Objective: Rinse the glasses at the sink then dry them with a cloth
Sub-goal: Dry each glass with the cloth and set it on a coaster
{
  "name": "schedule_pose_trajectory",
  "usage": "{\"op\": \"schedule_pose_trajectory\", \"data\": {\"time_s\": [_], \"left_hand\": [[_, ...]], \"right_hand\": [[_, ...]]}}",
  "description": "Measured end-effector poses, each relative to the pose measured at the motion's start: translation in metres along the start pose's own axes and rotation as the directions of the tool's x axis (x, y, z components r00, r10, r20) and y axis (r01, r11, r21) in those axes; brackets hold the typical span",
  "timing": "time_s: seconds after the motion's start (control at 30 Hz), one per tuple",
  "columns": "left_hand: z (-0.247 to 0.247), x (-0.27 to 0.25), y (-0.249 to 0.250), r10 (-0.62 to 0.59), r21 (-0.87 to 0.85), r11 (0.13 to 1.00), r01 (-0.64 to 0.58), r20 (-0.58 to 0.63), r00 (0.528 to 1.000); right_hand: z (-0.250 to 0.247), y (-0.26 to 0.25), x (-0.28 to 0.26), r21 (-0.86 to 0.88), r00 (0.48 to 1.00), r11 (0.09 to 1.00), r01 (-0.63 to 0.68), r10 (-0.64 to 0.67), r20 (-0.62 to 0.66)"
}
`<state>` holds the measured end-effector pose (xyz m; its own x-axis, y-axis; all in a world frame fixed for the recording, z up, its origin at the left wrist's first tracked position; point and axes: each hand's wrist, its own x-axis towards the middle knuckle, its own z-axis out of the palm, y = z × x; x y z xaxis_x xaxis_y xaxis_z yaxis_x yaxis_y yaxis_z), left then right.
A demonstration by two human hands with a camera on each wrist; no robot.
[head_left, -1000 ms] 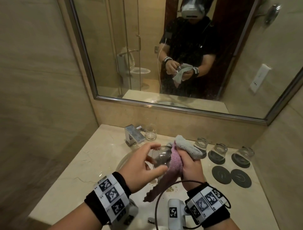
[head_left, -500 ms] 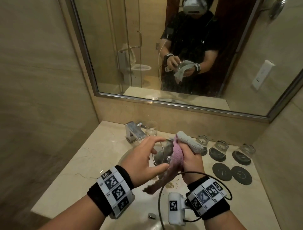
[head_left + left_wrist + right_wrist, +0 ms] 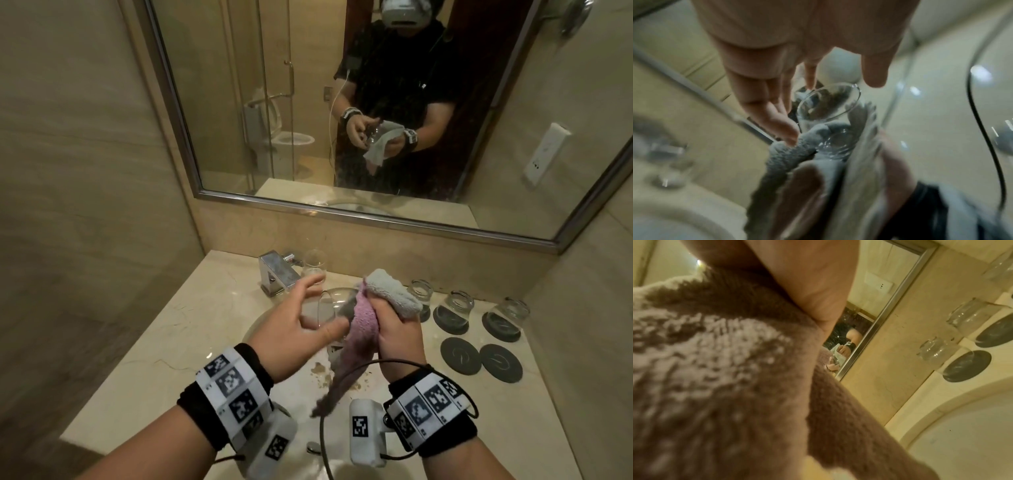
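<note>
I hold a clear glass (image 3: 330, 303) on its side above the sink (image 3: 255, 334). My left hand (image 3: 301, 318) grips it near the rim, index finger over the top and thumb along the near side. In the left wrist view the glass (image 3: 828, 104) has its mouth towards the camera and its base wrapped in the cloth (image 3: 789, 154). My right hand (image 3: 397, 329) clutches that pink and grey cloth (image 3: 387, 291) against the base, and a pink tail hangs down. The cloth (image 3: 715, 369) fills most of the right wrist view.
A chrome tap (image 3: 274, 274) stands behind the basin with an upright glass (image 3: 313, 262) beside it. Three upturned glasses (image 3: 457, 305) sit on dark coasters to the right, and two bare coasters (image 3: 460, 356) lie nearer. A mirror (image 3: 376, 219) runs along the back wall.
Both hands stay on the glass and cloth over the sink. My left index finger has stretched further over the glass, and the cloth bundle has shifted slightly on the base.
</note>
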<state>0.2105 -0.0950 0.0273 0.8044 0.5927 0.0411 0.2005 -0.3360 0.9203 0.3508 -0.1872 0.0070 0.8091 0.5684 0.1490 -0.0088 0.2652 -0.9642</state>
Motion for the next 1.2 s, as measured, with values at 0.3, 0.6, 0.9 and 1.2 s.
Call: {"op": "schedule_pose_trajectory", "data": {"time_s": [0.3,0.6,0.9,1.2], "left_hand": [[-0.005,-0.002,0.001,0.311,0.417,0.848,-0.327,0.108,0.944],[-0.003,-0.002,0.005,0.050,0.070,0.996,-0.050,0.004,0.999],[0.000,0.006,-0.010,-0.224,-0.258,0.942,0.216,-0.002,0.975],[-0.002,0.000,-0.004,0.152,0.145,0.979,-0.142,-0.057,0.987]], "right_hand": [[0.004,0.002,0.000,0.140,0.994,0.984,-0.106,0.109,-0.015],[0.001,0.002,-0.005,0.007,0.999,0.999,0.039,-0.039,0.033],[-0.001,0.011,-0.012,-0.037,0.994,0.996,0.085,-0.082,0.068],[0.000,0.000,-0.008,0.062,0.991,0.996,-0.064,0.056,0.119]]}}
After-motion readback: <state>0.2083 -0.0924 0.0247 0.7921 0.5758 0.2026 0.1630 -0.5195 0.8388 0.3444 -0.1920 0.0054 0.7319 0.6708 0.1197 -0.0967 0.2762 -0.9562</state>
